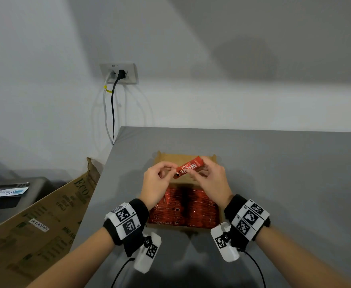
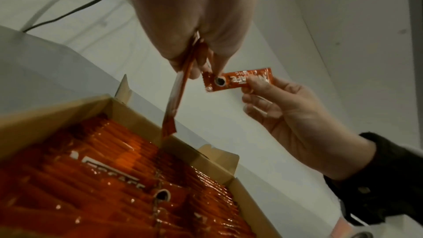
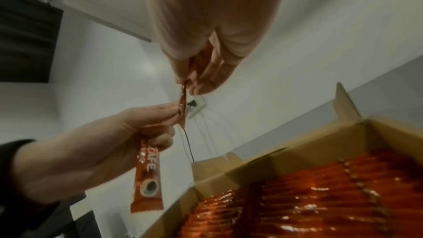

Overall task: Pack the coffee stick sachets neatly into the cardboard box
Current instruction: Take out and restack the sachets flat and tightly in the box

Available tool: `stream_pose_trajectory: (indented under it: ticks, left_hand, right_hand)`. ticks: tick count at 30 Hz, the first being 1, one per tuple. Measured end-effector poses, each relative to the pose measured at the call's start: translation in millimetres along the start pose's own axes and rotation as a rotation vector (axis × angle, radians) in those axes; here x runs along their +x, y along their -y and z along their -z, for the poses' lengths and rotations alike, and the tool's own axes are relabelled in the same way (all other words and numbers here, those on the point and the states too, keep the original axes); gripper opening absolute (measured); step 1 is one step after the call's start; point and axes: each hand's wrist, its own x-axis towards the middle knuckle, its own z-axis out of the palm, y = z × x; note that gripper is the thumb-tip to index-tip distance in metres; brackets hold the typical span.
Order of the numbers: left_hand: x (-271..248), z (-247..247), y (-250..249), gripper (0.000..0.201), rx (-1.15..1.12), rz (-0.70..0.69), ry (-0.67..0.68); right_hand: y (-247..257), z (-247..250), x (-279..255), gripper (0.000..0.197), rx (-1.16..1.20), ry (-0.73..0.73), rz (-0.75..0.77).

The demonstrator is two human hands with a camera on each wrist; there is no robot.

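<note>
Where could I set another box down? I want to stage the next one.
Bare grey table lies right of the cardboard box and behind it, up to the wall. It is crowded over the box: packed sachets fill it, and the left hand and right hand hold sachets above.

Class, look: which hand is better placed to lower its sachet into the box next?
Probably the left hand: its red coffee stick sachet hangs end-down over the open brown cardboard box; the right hand holds its red sachet sideways, higher.
</note>
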Motion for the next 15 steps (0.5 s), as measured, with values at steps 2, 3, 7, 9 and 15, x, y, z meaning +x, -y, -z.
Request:
stream_pose_trajectory:
  ticks: [2, 3, 7, 9, 15]
  left_hand:
    - [-2, -3, -1, 0.011, -0.028, -0.001, 0.037]
    - [-4, -4, -1, 0.01, -0.029, -0.005, 0.056]
    - [-11, -1, -5, 0.01, 0.126, -0.073, 0.186]
    - [-7, 9, -2, 0.013, 0.368, -0.16, 0.357]
    - [-4, 28, 14, 0.034, 0.932, 0.045, 0.888]
  right_hand:
    - [2, -1, 1, 0.028, 0.059, -0.056, -0.013]
    - [2, -1, 1, 0.026, 0.054, -0.051, -0.012]
    - [-7, 3, -8, 0.007, -0.023, 0.042, 0.037]
    - [-12, 10, -12, 0.002, -0.092, 0.145, 0.024]
    - [-8, 5, -29, 0.008, -0.176, 0.491, -0.134]
